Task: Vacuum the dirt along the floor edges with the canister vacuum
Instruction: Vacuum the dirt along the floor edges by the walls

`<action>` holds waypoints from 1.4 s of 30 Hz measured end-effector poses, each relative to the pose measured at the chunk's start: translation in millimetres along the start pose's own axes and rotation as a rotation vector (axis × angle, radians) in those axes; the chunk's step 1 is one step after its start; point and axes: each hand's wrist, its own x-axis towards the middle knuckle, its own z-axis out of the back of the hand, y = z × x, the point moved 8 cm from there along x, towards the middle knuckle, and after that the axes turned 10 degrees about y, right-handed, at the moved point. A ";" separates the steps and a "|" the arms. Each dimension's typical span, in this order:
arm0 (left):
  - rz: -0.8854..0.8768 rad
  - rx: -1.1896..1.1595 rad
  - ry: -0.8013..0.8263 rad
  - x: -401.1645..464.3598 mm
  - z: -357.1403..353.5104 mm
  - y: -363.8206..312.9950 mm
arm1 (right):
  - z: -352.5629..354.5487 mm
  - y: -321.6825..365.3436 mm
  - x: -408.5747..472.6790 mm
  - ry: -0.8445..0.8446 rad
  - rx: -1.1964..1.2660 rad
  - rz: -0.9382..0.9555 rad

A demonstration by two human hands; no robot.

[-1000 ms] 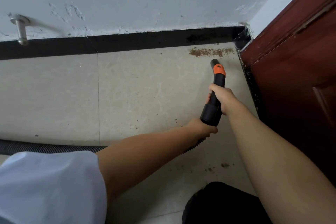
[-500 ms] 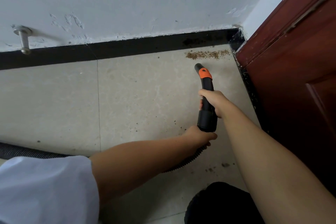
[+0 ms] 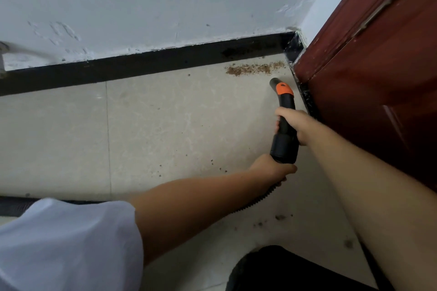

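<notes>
**Floor corner, vacuum handle held in two hands**

Hands. Left hand (image 3: 272, 169), centre right of the frame: fingers curled around the ribbed black hose (image 3: 257, 201) just below the cuff of the vacuum handle (image 3: 285, 134); fingertips hidden beneath the hose. Right hand (image 3: 294, 125), just above and right of it: fingers wrapped around the black handle tube, thumb side hidden behind the tube. The handle is black with an orange collar (image 3: 284, 89); its open nozzle end (image 3: 274, 82) points to the upper left, near the dirt but apart from it. Whether the nozzle touches the floor cannot be told.

Hidden or unclear. Metal fitting (image 3: 2, 59) on the wall at the left edge, cut off by the frame. Hose section (image 3: 11, 205) at lower left, mostly covered by the white sleeve (image 3: 66, 243) and the left forearm. Dark rounded shape (image 3: 283, 269) at bottom centre, cut off and not identifiable.

Surroundings. White wall (image 3: 165, 2) with scuffed paint across the top. Black baseboard (image 3: 142, 64) running from left to the corner at upper right. Beige tiled floor (image 3: 165, 125). Strip of brown dirt (image 3: 253, 69) lying beside the baseboard near the corner. Scattered crumbs (image 3: 279, 217) at lower centre right, below the hose. Red-brown door (image 3: 378, 66) filling the right side.
</notes>
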 end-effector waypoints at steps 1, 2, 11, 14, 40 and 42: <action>-0.010 -0.018 -0.004 3.4 -2.3 -7.7 | 3.3 7.0 1.6 0.009 -0.008 -0.013; -0.015 -0.039 -0.004 6.8 -5.5 -14.7 | 6.4 13.1 2.2 0.020 -0.018 -0.027; 0.055 0.032 0.036 29.9 -32.3 -33.8 | 55.5 11.6 14.6 0.015 0.130 -0.033; 0.033 0.024 0.058 34.5 -37.6 -38.0 | 62.6 13.4 20.5 0.030 0.128 -0.013; -0.072 -0.172 -0.283 -21.8 38.0 51.4 | -87.5 -14.3 0.4 0.199 -0.213 0.076; -0.074 -0.141 -0.273 -19.2 39.9 47.0 | -83.0 -10.5 1.2 0.178 -0.186 0.087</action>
